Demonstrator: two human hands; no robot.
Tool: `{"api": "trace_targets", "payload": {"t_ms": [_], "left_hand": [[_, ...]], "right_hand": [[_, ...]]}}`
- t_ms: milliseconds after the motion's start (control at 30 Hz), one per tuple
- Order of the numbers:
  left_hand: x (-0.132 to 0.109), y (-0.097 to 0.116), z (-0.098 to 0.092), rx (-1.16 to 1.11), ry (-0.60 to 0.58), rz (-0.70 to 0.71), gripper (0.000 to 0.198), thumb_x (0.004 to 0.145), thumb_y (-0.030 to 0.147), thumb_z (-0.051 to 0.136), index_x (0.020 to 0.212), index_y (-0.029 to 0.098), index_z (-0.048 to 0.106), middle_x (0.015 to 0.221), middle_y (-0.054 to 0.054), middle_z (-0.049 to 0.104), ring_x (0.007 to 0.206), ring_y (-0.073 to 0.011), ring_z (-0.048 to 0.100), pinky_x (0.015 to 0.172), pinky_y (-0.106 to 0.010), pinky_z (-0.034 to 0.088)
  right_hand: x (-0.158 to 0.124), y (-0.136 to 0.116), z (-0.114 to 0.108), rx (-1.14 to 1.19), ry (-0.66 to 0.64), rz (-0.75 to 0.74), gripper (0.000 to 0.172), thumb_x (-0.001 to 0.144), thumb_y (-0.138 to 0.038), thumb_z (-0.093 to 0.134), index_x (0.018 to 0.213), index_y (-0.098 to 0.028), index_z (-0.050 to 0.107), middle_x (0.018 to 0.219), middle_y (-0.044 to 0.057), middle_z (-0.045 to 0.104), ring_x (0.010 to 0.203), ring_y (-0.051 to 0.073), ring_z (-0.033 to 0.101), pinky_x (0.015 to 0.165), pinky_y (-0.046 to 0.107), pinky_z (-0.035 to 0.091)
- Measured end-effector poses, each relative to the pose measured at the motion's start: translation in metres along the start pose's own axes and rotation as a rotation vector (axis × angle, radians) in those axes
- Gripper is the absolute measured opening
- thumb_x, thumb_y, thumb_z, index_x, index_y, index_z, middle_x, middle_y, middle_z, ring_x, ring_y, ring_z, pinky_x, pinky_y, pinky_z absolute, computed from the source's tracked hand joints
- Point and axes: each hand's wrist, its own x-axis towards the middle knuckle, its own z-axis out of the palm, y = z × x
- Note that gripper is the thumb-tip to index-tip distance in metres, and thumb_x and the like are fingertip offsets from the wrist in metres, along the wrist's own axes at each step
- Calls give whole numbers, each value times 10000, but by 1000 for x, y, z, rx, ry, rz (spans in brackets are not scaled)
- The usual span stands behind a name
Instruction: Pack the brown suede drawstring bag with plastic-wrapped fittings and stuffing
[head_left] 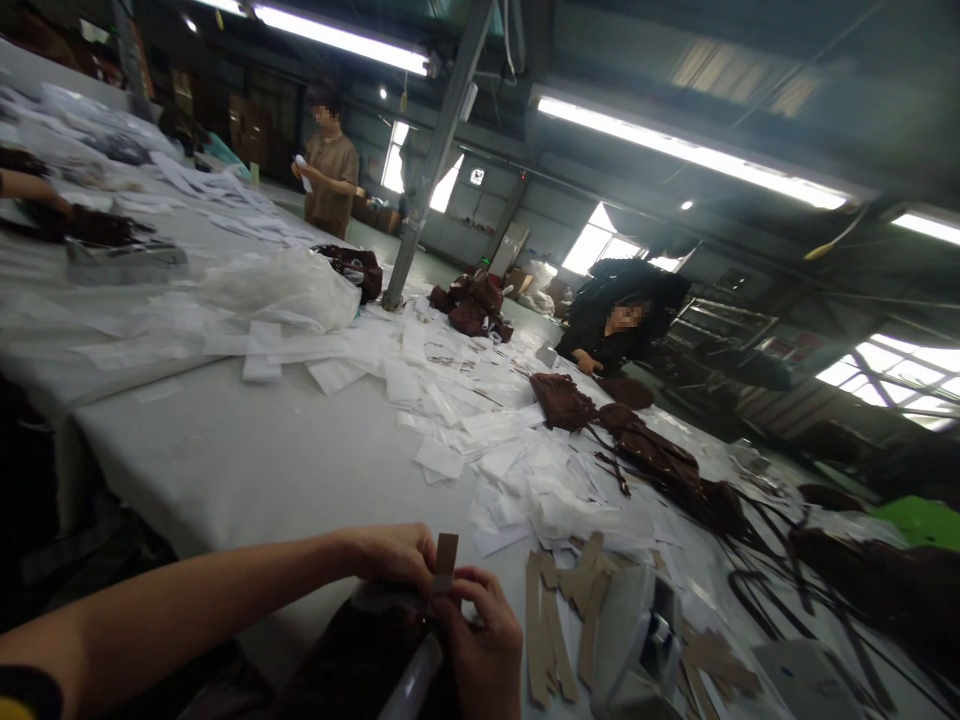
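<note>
My left hand [401,555] is closed, its fingertips meeting the lower part of a small tan strip [447,550] that stands upright. What they grip is hidden. From the other side, my right hand [486,640] pinches the strip near its paler lower end. Below both hands lies a dark brown bag-like piece [337,645], mostly in shadow at the table's near edge. A small shiny metal spot shows on it just under the strip. A whitish band [414,680] runs down from there toward the bottom of the view, beside my right hand.
White paper sheets [442,455] and clear plastic [277,285] cover much of the table [217,460]. Tan card pieces [555,650] and a clear container [637,640] are at right. Brown bags with straps [652,450] lie beyond. Co-workers [330,175] are around the table; a metal post [435,160] rises behind.
</note>
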Motion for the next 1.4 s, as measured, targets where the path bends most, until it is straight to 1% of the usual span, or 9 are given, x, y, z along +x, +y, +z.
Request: {"api": "trace_targets", "payload": {"t_ms": [167, 433, 567, 700, 800, 933, 1067, 1200, 1400], "left_hand": [[4, -8, 2, 7, 25, 0, 123, 597, 240, 751, 675, 148, 724, 459, 41, 589, 359, -96, 479, 348, -179, 336], [2, -9, 3, -37, -18, -47, 181, 640, 216, 598, 773, 160, 709, 493, 30, 596, 357, -103, 484, 343, -177, 344], [-1, -8, 3, -13, -8, -6, 136, 635, 209, 651, 754, 166, 700, 503, 48, 581, 377, -87, 489, 351, -157, 345], [-1, -8, 3, 0, 20, -4, 110, 645, 224, 642, 705, 152, 698, 476, 48, 569, 348, -79, 455, 342, -163, 344], [2, -9, 3, -8, 41, -37, 105, 605, 186, 616, 658, 141, 694, 434, 41, 559, 324, -90, 443, 323, -173, 327], [11, -7, 1, -76, 93, -94, 157, 615, 237, 570, 627, 125, 679, 481, -16, 611, 356, -122, 489, 328, -197, 342], [21, -6, -1, -106, 229, -159, 196, 652, 268, 507, 551, 138, 612, 458, -34, 598, 342, -139, 488, 328, -220, 352], [23, -8, 7, -59, 363, -140, 230, 691, 278, 548, 496, 156, 547, 365, 16, 505, 301, -114, 429, 312, -198, 303], [14, -3, 21, 41, 436, -54, 343, 758, 353, 565, 475, 171, 495, 379, 32, 492, 307, -110, 443, 313, -201, 317]], "right_hand": [[9, -1, 1, 152, -33, 216, 123, 748, -304, 693, 682, -199, 689, 803, 24, 639, 732, 177, 610, 672, 255, 486], [17, -4, -4, 302, -81, 417, 210, 742, -369, 699, 770, -162, 677, 706, 33, 667, 660, 185, 602, 606, 264, 477], [9, 4, 2, 46, 44, 213, 141, 776, -329, 682, 809, -193, 659, 738, 14, 642, 668, 168, 611, 617, 246, 502], [0, 22, 1, -257, -73, -208, 272, 923, -259, 484, 1132, -239, 657, 1064, 91, 637, 919, 195, 659, 771, 254, 544], [-3, 32, 1, -375, -96, -344, 362, 962, -245, 402, 1294, -237, 546, 1104, 118, 602, 984, 206, 643, 812, 278, 554], [0, 34, 4, -433, 3, -407, 372, 984, -271, 357, 1325, -248, 502, 1041, 106, 590, 936, 197, 632, 792, 291, 563], [4, 28, 6, -457, 0, -417, 339, 976, -291, 392, 1285, -232, 519, 988, 98, 591, 904, 207, 614, 790, 318, 557], [6, 22, 4, -438, -87, -343, 275, 963, -303, 415, 1193, -215, 538, 932, 80, 589, 865, 212, 605, 766, 331, 548], [16, 1, -9, -521, -310, -154, 205, 806, -116, 591, 989, -208, 587, 926, 58, 608, 879, 226, 599, 774, 341, 513]]}}
